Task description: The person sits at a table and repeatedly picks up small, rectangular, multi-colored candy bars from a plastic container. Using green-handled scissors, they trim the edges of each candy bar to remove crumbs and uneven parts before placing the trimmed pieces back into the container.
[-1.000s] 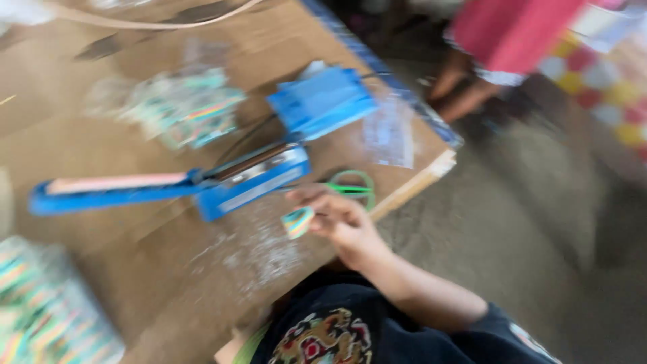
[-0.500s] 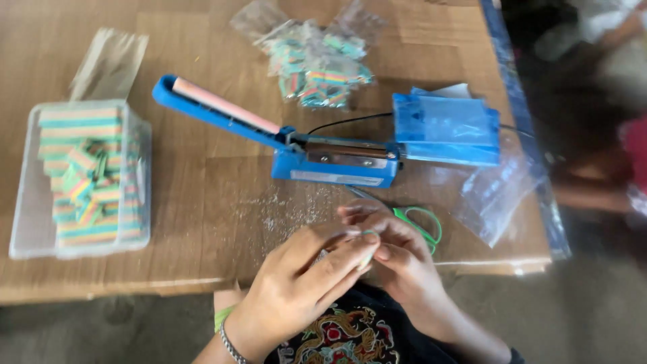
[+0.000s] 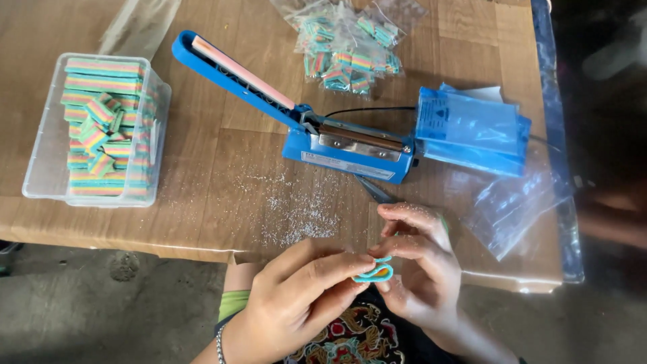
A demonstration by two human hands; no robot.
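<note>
Between both hands' fingertips: folded candy strip [image 3: 373, 272], pinched by left hand [image 3: 303, 296] and right hand [image 3: 418, 259]. Sugar-coated, light grip; could slip off table edge [image 3: 168, 246] to the floor.

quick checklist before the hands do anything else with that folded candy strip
1. Candy strip pinched between both hands: ok, the left hand and right hand each have fingertips on it.
2. Strip folded into a loop: ok, its ends sit together.
3. Sealer arm raised and nothing on its bar: ok.
4. Empty clear bags near the right hand: ok, they lie on the table just right of it.
5. Scissors clear of the fingers: cannot tell, mostly hidden behind the right hand.
6. Table surface clean: not ok, sugar grains are scattered in front of the sealer.
</note>
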